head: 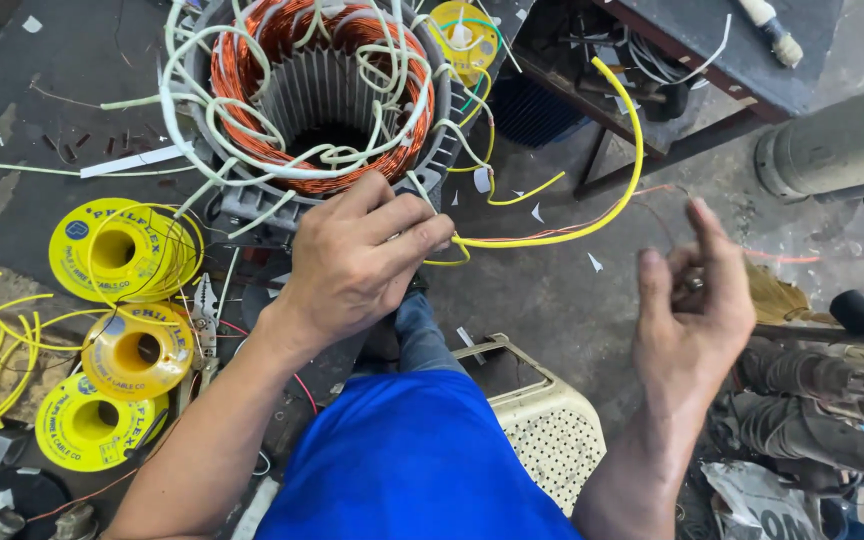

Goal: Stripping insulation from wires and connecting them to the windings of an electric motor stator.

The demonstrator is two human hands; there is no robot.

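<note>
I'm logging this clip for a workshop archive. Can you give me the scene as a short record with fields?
setting: cluttered workshop bench seen from above
main item: motor stator with copper windings and pale sleeved leads
left hand: left hand at the stator's near edge, fingers closed on a yellow wire
right hand: right hand raised apart from the stator, pinching a thin thread-like strand
nearby: three yellow wire spools left of the arm, a cream plastic stool below

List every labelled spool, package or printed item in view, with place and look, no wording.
Three round yellow plastic wire spools with blue print: left, on the bench.
Smaller yellow spool: top, behind the stator.
Crumpled white printed paper: bottom right.
</note>
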